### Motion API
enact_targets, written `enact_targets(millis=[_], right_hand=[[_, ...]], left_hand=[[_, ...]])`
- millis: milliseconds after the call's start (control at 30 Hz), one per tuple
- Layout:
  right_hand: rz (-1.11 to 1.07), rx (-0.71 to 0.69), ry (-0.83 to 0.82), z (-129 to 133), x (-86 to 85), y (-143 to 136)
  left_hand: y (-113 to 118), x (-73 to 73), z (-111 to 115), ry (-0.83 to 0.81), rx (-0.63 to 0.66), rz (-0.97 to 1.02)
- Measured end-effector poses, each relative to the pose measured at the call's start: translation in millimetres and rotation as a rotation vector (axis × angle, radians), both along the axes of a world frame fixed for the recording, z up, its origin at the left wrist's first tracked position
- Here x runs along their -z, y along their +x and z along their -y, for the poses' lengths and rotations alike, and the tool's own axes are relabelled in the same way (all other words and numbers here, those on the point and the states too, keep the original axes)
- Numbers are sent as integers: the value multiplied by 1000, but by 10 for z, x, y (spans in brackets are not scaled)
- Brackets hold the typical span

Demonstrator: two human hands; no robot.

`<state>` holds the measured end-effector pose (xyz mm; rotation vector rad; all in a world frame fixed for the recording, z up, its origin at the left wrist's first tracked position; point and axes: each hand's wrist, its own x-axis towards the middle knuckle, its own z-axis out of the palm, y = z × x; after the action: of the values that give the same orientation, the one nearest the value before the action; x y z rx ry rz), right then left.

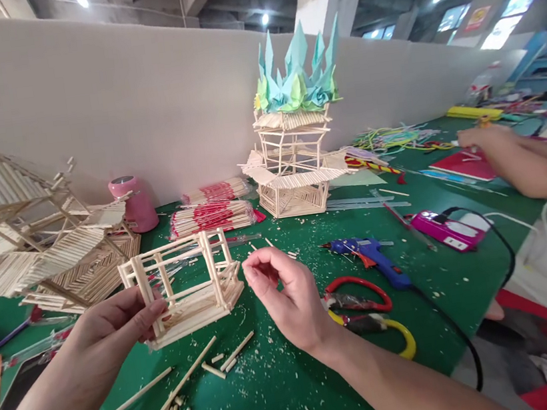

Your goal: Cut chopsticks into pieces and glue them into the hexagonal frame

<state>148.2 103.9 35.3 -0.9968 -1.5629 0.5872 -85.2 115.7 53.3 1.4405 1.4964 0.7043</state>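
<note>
A small open framework of pale wooden sticks (201, 306) lies tilted on its side above the table. My left hand (106, 334) grips it at its left end, thumb in front and fingers behind. Just off its right end is my right hand (290, 300), thumb and fingertips pinched together; whatever they hold, if anything, is too small or hidden. Loose sticks (171, 401) and short cut pieces (214, 370) lie below the framework. To the right of my right hand are red-handled pliers (386, 297), yellow-handled pliers (408, 342) and a blue glue gun (375, 255).
A stick pavilion (295, 178) topped with folded paper (299, 74) stands at the back, another stick pavilion (46, 241) at left. Stick bundles (212, 218), a pink container (137, 206) and a purple power strip (451, 230) surround the work. Another person's arm (524, 162) is at right.
</note>
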Motion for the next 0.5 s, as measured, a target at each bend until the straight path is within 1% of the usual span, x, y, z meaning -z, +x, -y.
enact_targets(millis=[100,167,233,367,500], right_hand=[[47,42,47,1,15,10],[82,60,82,-7,18,9],[148,51,159,-19,8,-4],[377,39,333,-66,-43,-56],[605,95,409,-125,-93,-104]], left_hand=[[-33,27,-19,-8,42,53],[-40,35,-26,-11,45,79],[-32,34,-24,-7,46,76],[24,8,0,13,41,49],[110,-29,30,14,52,77]])
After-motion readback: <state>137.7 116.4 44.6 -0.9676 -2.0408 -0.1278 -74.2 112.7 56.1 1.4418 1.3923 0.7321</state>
